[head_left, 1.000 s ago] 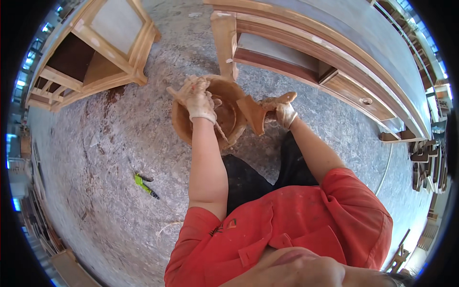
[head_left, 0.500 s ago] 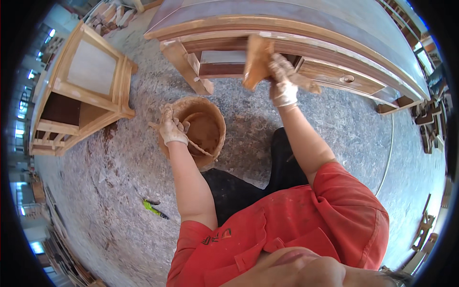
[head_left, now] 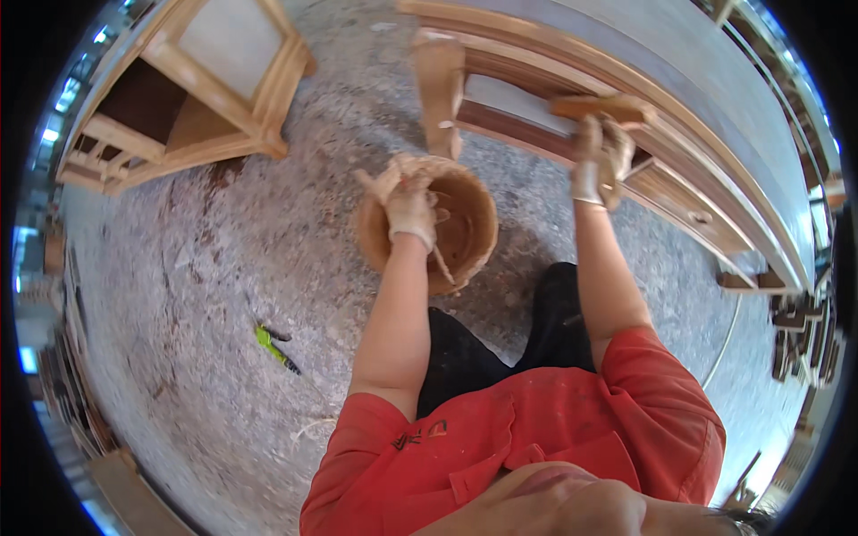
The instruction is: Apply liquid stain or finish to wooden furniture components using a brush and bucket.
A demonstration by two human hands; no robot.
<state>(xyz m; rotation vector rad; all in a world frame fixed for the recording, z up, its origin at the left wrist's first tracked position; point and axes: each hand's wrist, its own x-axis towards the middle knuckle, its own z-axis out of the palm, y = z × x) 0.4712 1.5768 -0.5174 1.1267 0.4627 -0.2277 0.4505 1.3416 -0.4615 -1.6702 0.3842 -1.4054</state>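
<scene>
- Standing at the upper left of the frame, a wooden cabinet (head_left: 255,121) shows a pale grey panel and a dark open compartment.
- Loose boards (head_left: 85,384) line the lower left edge, bent by the lens.
- A green-and-black tool (head_left: 268,339) lies on the stained grey floor (head_left: 214,295), left of centre and well apart from both hands.
- The left hand (head_left: 411,205), in a pale, caked glove, clasps the upper left rim of the bucket near the middle of the frame.
- This round tan bucket (head_left: 483,219) sits on the floor, its mouth open toward the camera and its inside coated brown.
- A thin stick (head_left: 443,268) slants from beside the left hand toward the bucket's lower rim.
- Dark trousers (head_left: 465,344) and a red shirt (head_left: 536,402) fill the lower centre.
- The right hand (head_left: 590,165), gloved too, grasps a tan piece (head_left: 599,109) in the upper right; motion blurs both.
- Behind that hand, a long wooden desk (head_left: 684,201) with a grey top crosses the upper right; whether the tan piece touches it, I cannot tell.
- A pale hose (head_left: 726,339) curves along the floor at right, near stacked wooden parts (head_left: 804,339) at the edge.
</scene>
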